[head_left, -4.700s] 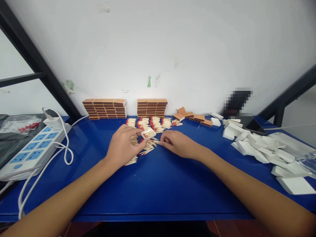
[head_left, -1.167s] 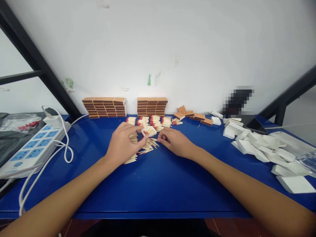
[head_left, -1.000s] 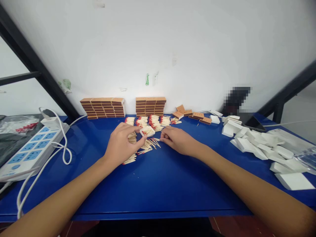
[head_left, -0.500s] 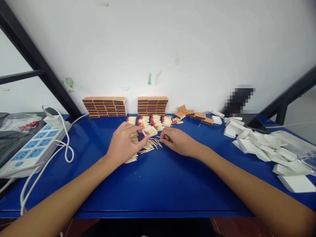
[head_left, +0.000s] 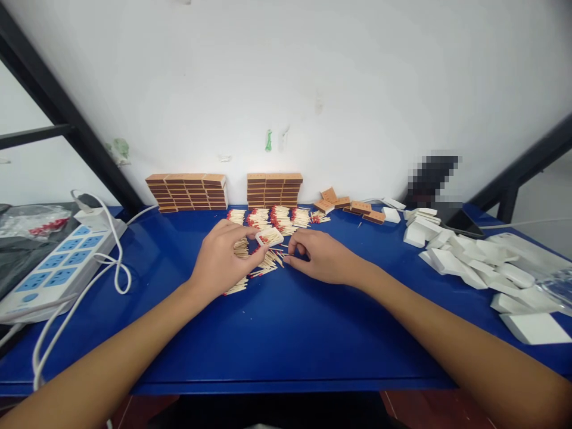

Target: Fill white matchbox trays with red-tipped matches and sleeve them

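Note:
My left hand grips a small white matchbox tray between thumb and fingers, tilted above the table. Several red-tipped matches lie in the tray. Just right of it, my right hand is curled low over loose matches, its thumb and index finger closing around a match end at the pile's right edge. That grip is partly hidden by the fingertips. More matches lie in rows behind the tray, and others stick out beneath my left hand.
Brown matchboxes are stacked at the wall in a left block and a middle block. Loose matchbox sleeves lie right of them. White trays are heaped at right. A power strip with white cables sits at left on the blue table.
My right hand has shifted slightly left, its thumb reaching further over the match ends. The left hand keeps the tray in nearly the same place. The view has moved slightly.

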Demonstrator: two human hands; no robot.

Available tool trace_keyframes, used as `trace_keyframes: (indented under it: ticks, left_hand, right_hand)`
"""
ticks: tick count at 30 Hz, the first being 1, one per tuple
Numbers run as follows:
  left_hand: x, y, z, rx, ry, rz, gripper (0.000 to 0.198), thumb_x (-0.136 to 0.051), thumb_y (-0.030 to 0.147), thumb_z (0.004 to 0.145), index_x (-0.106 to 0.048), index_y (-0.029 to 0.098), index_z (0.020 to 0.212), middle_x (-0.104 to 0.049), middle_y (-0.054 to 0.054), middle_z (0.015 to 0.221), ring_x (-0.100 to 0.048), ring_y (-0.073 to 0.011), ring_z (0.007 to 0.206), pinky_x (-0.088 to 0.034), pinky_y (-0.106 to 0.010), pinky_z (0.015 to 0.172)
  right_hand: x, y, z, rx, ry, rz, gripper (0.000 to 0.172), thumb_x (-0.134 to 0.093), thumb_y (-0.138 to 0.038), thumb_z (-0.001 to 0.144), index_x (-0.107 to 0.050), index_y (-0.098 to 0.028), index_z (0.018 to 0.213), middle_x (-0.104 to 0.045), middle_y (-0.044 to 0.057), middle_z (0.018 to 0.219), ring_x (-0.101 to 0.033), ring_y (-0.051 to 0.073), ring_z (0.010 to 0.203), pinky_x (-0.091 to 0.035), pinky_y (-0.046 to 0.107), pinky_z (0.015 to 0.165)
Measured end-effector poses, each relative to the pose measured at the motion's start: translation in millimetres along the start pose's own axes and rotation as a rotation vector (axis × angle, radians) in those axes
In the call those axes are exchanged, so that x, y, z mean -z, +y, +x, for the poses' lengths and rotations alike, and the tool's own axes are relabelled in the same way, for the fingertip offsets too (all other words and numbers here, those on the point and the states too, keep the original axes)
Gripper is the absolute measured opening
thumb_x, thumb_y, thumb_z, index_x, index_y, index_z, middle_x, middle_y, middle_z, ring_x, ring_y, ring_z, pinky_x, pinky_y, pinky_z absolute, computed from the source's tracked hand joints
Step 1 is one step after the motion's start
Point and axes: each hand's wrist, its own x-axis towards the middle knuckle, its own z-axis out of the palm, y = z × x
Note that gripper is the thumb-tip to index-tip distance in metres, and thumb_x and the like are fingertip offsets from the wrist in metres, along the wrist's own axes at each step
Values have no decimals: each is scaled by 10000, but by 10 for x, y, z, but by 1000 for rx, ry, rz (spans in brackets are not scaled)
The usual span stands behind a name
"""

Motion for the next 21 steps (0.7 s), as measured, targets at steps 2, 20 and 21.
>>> trace_keyframes:
  ticks: [2, 20, 21]
  left_hand:
    - [-1, -3, 1, 0, 0, -4, 199, -765, 341, 866, -789, 184, 986, -804, -44, 960, -684, -229, 923, -566, -369, 879]
    - [-18, -36, -12, -9, -21, 4, 238, -782, 367, 856, -787, 172, 993, -791, -60, 936, -676, -240, 914, -568, -391, 870]
    - [-23, -40, -17, -14, -26, 4, 241, -785, 369, 854, -787, 175, 997, -788, -63, 933, -675, -243, 913, -569, -394, 863]
  right_hand:
    - [-4, -31, -8, -7, -26, -3, 112, -690, -270, 923, -625, -191, 878, -629, 19, 866, -541, 145, 754, -372, 274, 681]
    - [313, 62, -45, -25, -32, -44, 135, -506, -252, 1016, -580, -197, 918, -650, 70, 936, -570, 189, 801, -388, 303, 710]
    - [343, 53, -48, -19, 3, -41, 130, -504, -253, 1014, -570, -198, 917, -643, 69, 933, -564, 190, 803, -387, 304, 709]
